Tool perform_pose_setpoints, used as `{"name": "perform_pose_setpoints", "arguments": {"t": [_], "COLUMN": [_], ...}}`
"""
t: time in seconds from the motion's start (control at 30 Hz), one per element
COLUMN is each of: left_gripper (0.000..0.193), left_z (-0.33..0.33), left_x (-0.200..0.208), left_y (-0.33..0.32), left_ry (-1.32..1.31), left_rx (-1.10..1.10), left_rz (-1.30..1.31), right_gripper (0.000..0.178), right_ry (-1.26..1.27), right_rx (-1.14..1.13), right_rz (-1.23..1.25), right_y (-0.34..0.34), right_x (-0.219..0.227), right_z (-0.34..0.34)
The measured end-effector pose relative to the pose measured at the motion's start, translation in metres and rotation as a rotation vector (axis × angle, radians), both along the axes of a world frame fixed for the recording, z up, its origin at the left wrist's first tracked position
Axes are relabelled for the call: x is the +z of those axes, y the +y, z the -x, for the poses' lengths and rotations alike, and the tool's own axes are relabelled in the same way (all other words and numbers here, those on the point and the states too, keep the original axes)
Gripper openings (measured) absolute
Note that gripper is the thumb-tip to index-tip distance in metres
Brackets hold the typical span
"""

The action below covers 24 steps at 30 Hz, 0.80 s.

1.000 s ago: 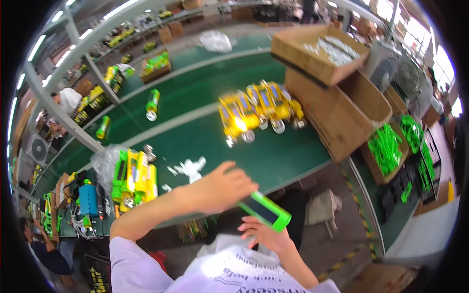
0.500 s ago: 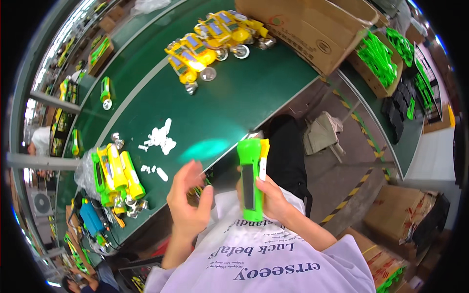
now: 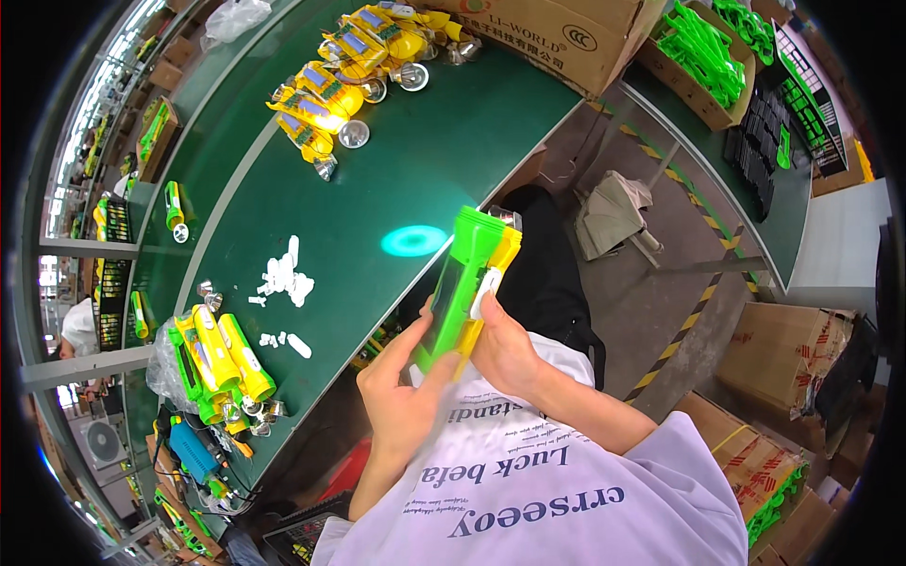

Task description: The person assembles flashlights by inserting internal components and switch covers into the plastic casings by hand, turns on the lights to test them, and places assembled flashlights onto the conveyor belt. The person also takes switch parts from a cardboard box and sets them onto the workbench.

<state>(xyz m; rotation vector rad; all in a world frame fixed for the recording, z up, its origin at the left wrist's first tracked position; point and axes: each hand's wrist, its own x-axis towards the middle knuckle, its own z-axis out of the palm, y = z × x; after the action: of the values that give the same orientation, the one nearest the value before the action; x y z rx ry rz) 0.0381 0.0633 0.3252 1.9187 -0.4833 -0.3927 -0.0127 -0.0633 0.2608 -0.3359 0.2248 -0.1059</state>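
Observation:
A green and yellow flashlight [image 3: 477, 269] with a dark panel on one side is held tilted in front of my shirt, its head pointing away from me. My left hand [image 3: 401, 391] closes around its lower end, thumb on the near side and fingers along the panel side. Around the right side, by a white switch piece [image 3: 485, 292], my right hand [image 3: 505, 349] grips it with the thumb up. The palm side of both hands is partly hidden. A cyan ring of light [image 3: 415, 241] falls on the green tabletop [image 3: 377, 189] near its edge.
White plastic pieces [image 3: 286, 274] lie on the tabletop. Yellow and green flashlight bodies [image 3: 222, 354] sit at left beside a blue tool [image 3: 192, 451]. Several yellow assemblies with reflectors [image 3: 354, 71] are at the back, near a cardboard box [image 3: 538, 38]. Green parts [image 3: 698, 52] fill a box at right.
My left hand has come in from the left and taken hold of the flashlight's lower end. The flashlight has tilted, its head raised, and the light spot is now a sharper ring.

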Motion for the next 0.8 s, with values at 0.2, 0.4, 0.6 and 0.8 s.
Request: {"name": "perform_pose_setpoints", "arguments": {"t": [0.2, 0.4, 0.6, 0.8], "left_gripper": [0.049, 0.049, 0.052, 0.053], "left_z": [0.0053, 0.0042, 0.0082, 0.011], "left_x": [-0.0057, -0.0134, -0.0124, -0.007], "left_y": [0.0002, 0.0009, 0.0005, -0.0061], "left_ry": [0.038, -0.077, -0.108, -0.147], "left_rx": [0.042, -0.081, -0.085, -0.078], "left_rz": [0.062, 0.01, -0.01, -0.006], "right_gripper": [0.061, 0.062, 0.064, 0.066], "right_ry": [0.03, -0.016, 0.006, -0.042], "right_rx": [-0.034, -0.026, -0.027, -0.016], "right_rz": [0.127, 0.185, 0.204, 0.179], "right_y": [-0.0001, -0.0069, -0.0042, -0.0065], "right_x": [0.0073, 0.0068, 0.0047, 0.0057], "right_z": [-0.0012, 0.0, 0.0024, 0.0032]}}
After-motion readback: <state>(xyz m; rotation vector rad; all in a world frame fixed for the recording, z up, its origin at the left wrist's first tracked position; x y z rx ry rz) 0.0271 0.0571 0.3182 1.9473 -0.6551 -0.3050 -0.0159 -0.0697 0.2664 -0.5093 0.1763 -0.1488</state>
